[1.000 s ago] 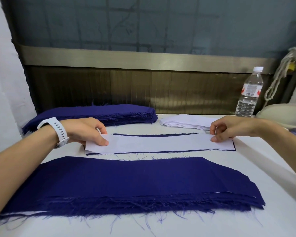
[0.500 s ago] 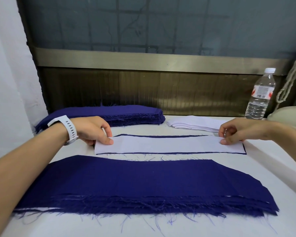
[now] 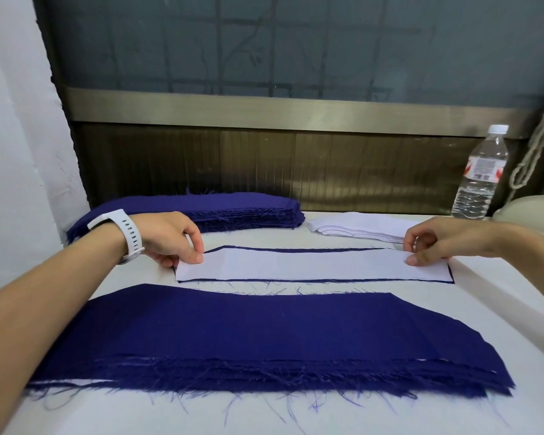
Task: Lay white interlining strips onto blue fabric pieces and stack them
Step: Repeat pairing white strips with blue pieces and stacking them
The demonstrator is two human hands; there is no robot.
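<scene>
The white interlining strip (image 3: 296, 266), on a blue fabric piece (image 3: 296, 250), is pinched at both ends by the left hand (image 3: 170, 237) and right hand (image 3: 434, 243), fingers (image 3: 193, 246) curled.

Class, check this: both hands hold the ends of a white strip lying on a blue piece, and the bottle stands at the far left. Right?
No: the head view shows the bottle at the far right. The left hand and right hand do hold the ends of the strip on the blue piece.

Sewing workshop: stacked fabric pieces (image 3: 264, 337)
</scene>
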